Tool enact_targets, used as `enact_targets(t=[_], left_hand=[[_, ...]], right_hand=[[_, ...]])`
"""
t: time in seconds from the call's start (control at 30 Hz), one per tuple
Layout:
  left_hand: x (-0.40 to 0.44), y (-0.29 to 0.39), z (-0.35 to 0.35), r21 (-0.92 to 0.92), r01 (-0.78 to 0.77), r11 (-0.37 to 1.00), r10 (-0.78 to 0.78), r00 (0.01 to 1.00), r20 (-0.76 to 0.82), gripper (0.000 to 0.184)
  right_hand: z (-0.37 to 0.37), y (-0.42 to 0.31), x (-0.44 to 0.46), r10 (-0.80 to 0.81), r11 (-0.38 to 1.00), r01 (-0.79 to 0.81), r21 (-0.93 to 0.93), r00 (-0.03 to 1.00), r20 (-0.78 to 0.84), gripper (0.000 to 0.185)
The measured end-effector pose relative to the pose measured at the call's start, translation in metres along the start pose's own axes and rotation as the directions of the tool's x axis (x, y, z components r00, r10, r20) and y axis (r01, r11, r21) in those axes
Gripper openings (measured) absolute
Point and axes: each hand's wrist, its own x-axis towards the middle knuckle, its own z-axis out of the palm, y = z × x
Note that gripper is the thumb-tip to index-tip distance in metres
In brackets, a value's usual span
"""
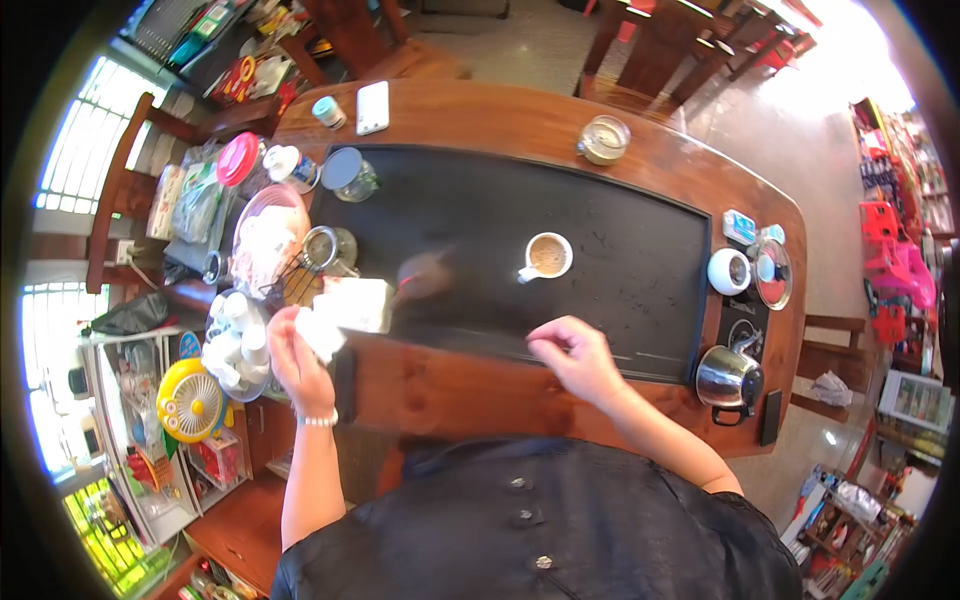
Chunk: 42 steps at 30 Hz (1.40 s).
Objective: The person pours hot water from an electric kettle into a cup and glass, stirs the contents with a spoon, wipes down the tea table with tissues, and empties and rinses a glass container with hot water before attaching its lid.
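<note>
My left hand [297, 362], with a beaded bracelet at the wrist, has its fingers closed on a crumpled white tissue [321, 336]. Just beyond it is a white tissue pack [362, 304] at the tray's near left edge. My right hand [580, 364] hovers over the near part of the black tray [470, 210], its fingers curled in and nothing visible between them. Farther out on the tray stands a white cup [549, 256] of brown drink, its handle toward me. A smeared brownish shape [424, 275] lies right of the tissue pack, too blurred to name.
On the left crowd a glass pot [329, 250], a pink basket [268, 235], a bowl of white cups [238, 345] and a lidded jar [350, 175]. A steel kettle [729, 378] and a white pot [729, 272] stand right. A glass jar [604, 140] sits at the far edge.
</note>
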Motion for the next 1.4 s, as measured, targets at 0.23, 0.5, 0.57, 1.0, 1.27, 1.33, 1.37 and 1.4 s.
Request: enact_targets(t=[0.23,0.5,0.57,1.0,1.27,1.33,1.37,1.4], left_hand=[[-0.09,0.081,0.085,-0.502,0.828,0.248,-0.474,0.556,0.683,0.019],[-0.096,0.044,0.138,-0.237,0.955,-0.177,-0.68,0.055,0.731,0.034],[-0.109,0.038,0.145,-0.172,0.977,-0.126,-0.609,0.061,0.791,0.025],[-0.097,-0.01,0.179,0.122,0.971,0.206,-0.807,0.098,0.582,0.024],[-0.123,-0.047,0.13,0.253,0.944,0.212,-0.916,0.102,0.388,0.016],[-0.121,-0.04,0.132,0.257,0.945,0.2,-0.914,0.085,0.397,0.014],[-0.12,-0.04,0.133,0.278,0.937,0.212,-0.91,0.085,0.407,0.014],[-0.119,-0.041,0.135,0.297,0.929,0.221,-0.905,0.082,0.417,0.014]], right_hand=[[0.06,-0.064,0.007,0.019,0.469,-0.389,0.793,0.902,0.432,0.006],[0.053,-0.032,-0.024,-0.524,0.841,0.522,-0.141,0.851,0.021,0.037],[0.04,-0.015,-0.028,-0.494,0.85,0.478,-0.222,0.869,-0.017,0.035],[-0.138,0.237,-0.024,-0.061,0.719,-0.615,-0.324,0.408,-0.911,0.015],[-0.085,0.215,0.092,-0.147,0.673,-0.586,-0.451,0.492,-0.858,0.04],[-0.099,0.208,0.124,-0.136,0.703,-0.547,-0.455,0.524,-0.841,0.033],[-0.103,0.203,0.135,-0.142,0.707,-0.506,-0.494,0.583,-0.8,0.03],[-0.107,0.199,0.144,-0.148,0.71,-0.463,-0.531,0.639,-0.755,0.027]])
